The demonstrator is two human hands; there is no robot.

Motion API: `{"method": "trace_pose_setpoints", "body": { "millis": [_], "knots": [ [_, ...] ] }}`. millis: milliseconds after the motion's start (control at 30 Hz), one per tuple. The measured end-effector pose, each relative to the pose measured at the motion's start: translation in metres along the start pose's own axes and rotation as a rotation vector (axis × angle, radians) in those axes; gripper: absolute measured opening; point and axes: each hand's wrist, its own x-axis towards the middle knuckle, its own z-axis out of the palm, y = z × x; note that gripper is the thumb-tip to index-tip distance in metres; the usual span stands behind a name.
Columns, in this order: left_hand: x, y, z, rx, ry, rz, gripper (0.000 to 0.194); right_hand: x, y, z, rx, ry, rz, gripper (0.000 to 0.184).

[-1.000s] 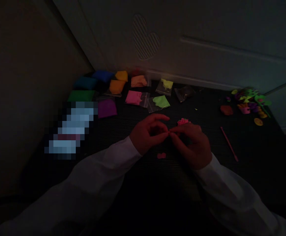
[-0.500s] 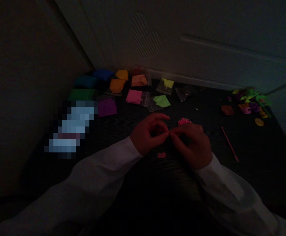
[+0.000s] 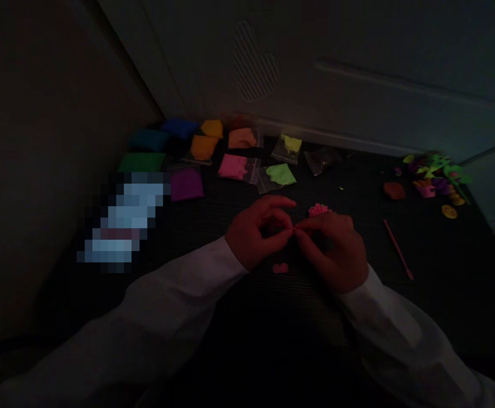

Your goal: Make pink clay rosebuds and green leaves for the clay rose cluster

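Note:
The scene is very dark. My left hand (image 3: 258,232) and my right hand (image 3: 334,249) meet fingertip to fingertip above a dark ribbed mat (image 3: 230,294). Both pinch one tiny pink piece of clay (image 3: 293,229) between thumb and fingers. A pink clay flower shape (image 3: 318,209) lies just beyond my right hand. A small pink flat piece (image 3: 280,268) lies on the mat below my hands.
Several bags of coloured clay lie at the back: purple (image 3: 186,185), pink (image 3: 232,166), light green (image 3: 280,174), orange (image 3: 203,147), blue (image 3: 179,128). A thin pink stick (image 3: 397,248) lies at right. Finished coloured clay figures (image 3: 432,175) stand at far right. A white cabinet front (image 3: 336,73) rises behind.

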Motion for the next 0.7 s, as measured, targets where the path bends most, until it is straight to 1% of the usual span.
{"method": "trace_pose_setpoints", "body": {
  "millis": [167, 333, 700],
  "knots": [
    [-0.0001, -0.0011, -0.0005, 0.030, -0.013, 0.019, 0.038, 0.0006, 0.0003, 0.0000, -0.009, -0.002, -0.015, 0.008],
    [0.0000, -0.0018, -0.0006, 0.008, 0.001, 0.045, 0.043, 0.0003, -0.0011, -0.0002, -0.005, 0.001, -0.005, 0.007],
    [0.0003, -0.0017, -0.0003, -0.038, -0.011, 0.043, 0.038, 0.0000, -0.0005, -0.0004, 0.005, 0.000, 0.002, 0.011]
  ]
}}
